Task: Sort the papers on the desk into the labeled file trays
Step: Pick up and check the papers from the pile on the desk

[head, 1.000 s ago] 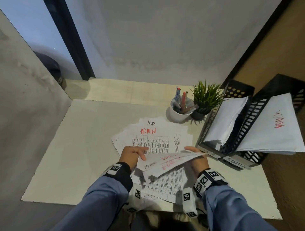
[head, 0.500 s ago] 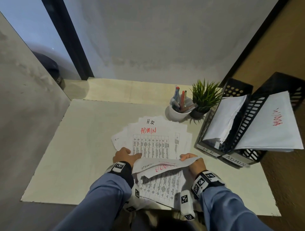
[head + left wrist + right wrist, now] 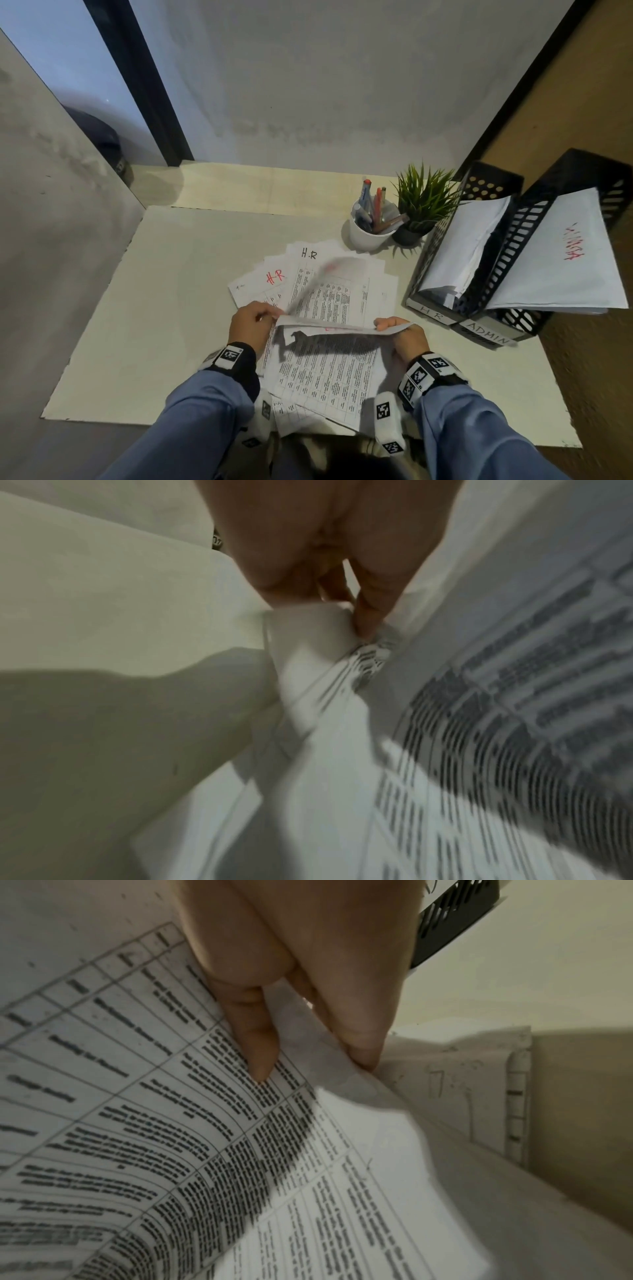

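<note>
A fanned pile of printed papers (image 3: 342, 298) lies mid-desk, with sheets marked "H.R" in black (image 3: 309, 254) and in red (image 3: 275, 276) showing. My left hand (image 3: 270, 315) pinches the near corner of a blurred, rising sheet (image 3: 320, 275); the left wrist view shows its fingers (image 3: 368, 615) on a paper corner (image 3: 308, 626). My right hand (image 3: 387, 323) pinches the right edge of a small bundle of sheets (image 3: 329, 327) held just above the pile. In the right wrist view, thumb and fingers (image 3: 260, 1047) grip that edge (image 3: 304, 1042). Black trays labeled H R (image 3: 432, 312) and ADMIN (image 3: 488, 334) stand right.
A white cup of pens (image 3: 371, 226) and a small potted plant (image 3: 423, 202) sit behind the pile. Both trays hold white sheets; the ADMIN one (image 3: 561, 260) sticks out forward. Walls close in on the left and behind. The desk's front edge (image 3: 479, 442) lies under my forearms.
The top sheet marked ADMIN has come up off the pile at my left hand, uncovering a red H.R sheet. Both hands have drawn slightly nearer with the held bundle.
</note>
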### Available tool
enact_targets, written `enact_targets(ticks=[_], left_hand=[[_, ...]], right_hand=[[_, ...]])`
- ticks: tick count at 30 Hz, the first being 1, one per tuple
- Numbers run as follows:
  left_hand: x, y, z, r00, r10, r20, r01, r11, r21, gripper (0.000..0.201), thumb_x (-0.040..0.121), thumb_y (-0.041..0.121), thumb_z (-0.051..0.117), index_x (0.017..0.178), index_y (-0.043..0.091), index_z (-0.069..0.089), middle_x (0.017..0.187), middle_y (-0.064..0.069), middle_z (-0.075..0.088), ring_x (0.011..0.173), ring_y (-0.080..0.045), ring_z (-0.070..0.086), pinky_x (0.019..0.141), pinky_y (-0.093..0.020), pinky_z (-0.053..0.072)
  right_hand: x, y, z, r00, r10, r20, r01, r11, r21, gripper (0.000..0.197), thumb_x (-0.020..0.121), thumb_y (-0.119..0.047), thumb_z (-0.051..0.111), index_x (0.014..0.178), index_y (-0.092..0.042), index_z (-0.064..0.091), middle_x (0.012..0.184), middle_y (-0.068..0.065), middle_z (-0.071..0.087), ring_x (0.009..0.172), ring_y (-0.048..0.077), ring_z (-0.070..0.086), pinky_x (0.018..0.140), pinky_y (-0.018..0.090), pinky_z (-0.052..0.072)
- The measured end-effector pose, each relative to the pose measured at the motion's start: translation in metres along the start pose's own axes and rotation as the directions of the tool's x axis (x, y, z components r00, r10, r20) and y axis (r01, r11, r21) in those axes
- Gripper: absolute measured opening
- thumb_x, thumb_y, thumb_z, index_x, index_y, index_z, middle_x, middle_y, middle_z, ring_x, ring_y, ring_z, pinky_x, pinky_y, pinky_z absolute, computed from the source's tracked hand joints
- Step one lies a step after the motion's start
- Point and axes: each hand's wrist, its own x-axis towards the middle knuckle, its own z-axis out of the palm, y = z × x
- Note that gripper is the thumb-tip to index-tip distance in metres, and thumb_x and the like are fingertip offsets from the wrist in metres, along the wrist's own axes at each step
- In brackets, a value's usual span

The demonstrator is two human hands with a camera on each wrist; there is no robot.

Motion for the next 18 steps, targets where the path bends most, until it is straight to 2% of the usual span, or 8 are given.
enact_targets(ticks=[3, 5, 6, 8, 11, 13, 15, 18], left_hand=[[-0.001, -0.006, 0.0, 0.996, -0.067, 0.066, 0.078, 0.981, -0.175, 0.047, 0.068, -0.015, 0.039, 0.048, 0.016, 0.067, 0.076, -0.009, 0.064, 0.08, -0.031, 0.057, 0.074, -0.034, 0.041], [-0.003, -0.002, 0.001, 0.988, -0.108, 0.109, 0.134, 0.954, -0.268, 0.051, 0.066, -0.022, 0.035, 0.039, 0.013, 0.06, 0.078, -0.01, 0.063, 0.084, -0.03, 0.055, 0.079, -0.036, 0.041], [-0.005, 0.003, 0.0, 0.982, -0.13, 0.136, 0.164, 0.943, -0.289, 0.052, 0.067, -0.023, 0.034, 0.038, 0.012, 0.058, 0.078, -0.011, 0.064, 0.083, -0.029, 0.055, 0.079, -0.036, 0.042], [-0.008, 0.015, -0.001, 0.967, -0.171, 0.188, 0.222, 0.929, -0.295, 0.043, 0.073, -0.021, 0.039, 0.045, 0.008, 0.055, 0.075, -0.011, 0.065, 0.076, -0.026, 0.056, 0.074, -0.033, 0.045], [-0.006, 0.028, -0.001, 0.955, -0.212, 0.21, 0.266, 0.922, -0.281, 0.03, 0.091, 0.006, 0.047, 0.065, 0.009, 0.062, 0.088, -0.015, 0.066, 0.08, -0.025, 0.057, 0.078, -0.033, 0.046], [-0.012, 0.04, -0.001, 0.926, -0.184, 0.329, 0.313, 0.862, -0.399, 0.036, 0.095, 0.043, 0.047, 0.09, 0.016, 0.07, 0.104, -0.011, 0.071, 0.091, -0.025, 0.065, 0.092, -0.039, 0.049], [-0.018, 0.055, 0.002, 0.919, -0.086, 0.384, 0.264, 0.858, -0.44, 0.047, 0.079, 0.06, 0.057, 0.107, 0.024, 0.065, 0.117, 0.0, 0.066, 0.105, -0.02, 0.063, 0.103, -0.043, 0.043], [-0.031, 0.084, 0.006, 0.954, 0.092, 0.284, 0.031, 0.915, -0.402, 0.03, 0.072, 0.026, 0.077, 0.098, 0.018, 0.065, 0.103, -0.003, 0.07, 0.098, -0.026, 0.065, 0.091, -0.043, 0.051]], right_hand=[[0.005, -0.007, -0.002, 0.996, 0.074, -0.042, -0.079, 0.987, -0.142, 0.019, 0.083, 0.007, 0.055, 0.067, -0.004, 0.058, 0.05, 0.002, 0.057, 0.06, 0.017, 0.054, 0.046, 0.013, 0.043], [0.005, -0.011, -0.004, 0.999, 0.047, -0.025, -0.052, 0.973, -0.223, 0.033, 0.09, 0.001, 0.047, 0.06, -0.013, 0.051, 0.06, -0.001, 0.051, 0.06, 0.013, 0.048, 0.043, 0.007, 0.04], [0.004, -0.013, -0.004, 0.999, 0.037, -0.028, -0.042, 0.969, -0.243, 0.039, 0.092, 0.0, 0.042, 0.058, -0.017, 0.046, 0.062, -0.003, 0.046, 0.065, 0.015, 0.047, 0.05, 0.009, 0.044], [0.002, -0.015, -0.005, 0.998, 0.041, -0.037, -0.05, 0.954, -0.297, 0.04, 0.094, -0.001, 0.04, 0.059, -0.02, 0.042, 0.065, -0.004, 0.044, 0.083, 0.018, 0.05, 0.078, 0.028, 0.049], [-0.002, -0.016, 0.0, 0.998, 0.066, -0.013, -0.067, 0.984, -0.166, 0.014, 0.078, 0.008, 0.058, 0.082, -0.005, 0.058, 0.089, 0.012, 0.064, 0.103, 0.031, 0.059, 0.09, 0.039, 0.048], [-0.008, -0.022, 0.004, 0.998, 0.064, 0.012, -0.064, 0.998, 0.018, 0.035, 0.072, 0.018, 0.058, 0.106, 0.01, 0.057, 0.111, 0.022, 0.063, 0.104, 0.036, 0.059, 0.082, 0.03, 0.056], [-0.019, -0.039, 0.009, 0.998, -0.022, 0.053, 0.016, 0.993, 0.119, 0.033, 0.078, 0.022, 0.051, 0.11, 0.016, 0.053, 0.108, 0.021, 0.06, 0.102, 0.034, 0.058, 0.057, 0.013, 0.054], [-0.03, -0.068, 0.012, 0.985, -0.161, 0.055, 0.155, 0.984, 0.092, 0.024, 0.081, 0.012, 0.055, 0.104, 0.009, 0.06, 0.096, 0.016, 0.065, 0.094, 0.031, 0.06, 0.055, 0.018, 0.054]])
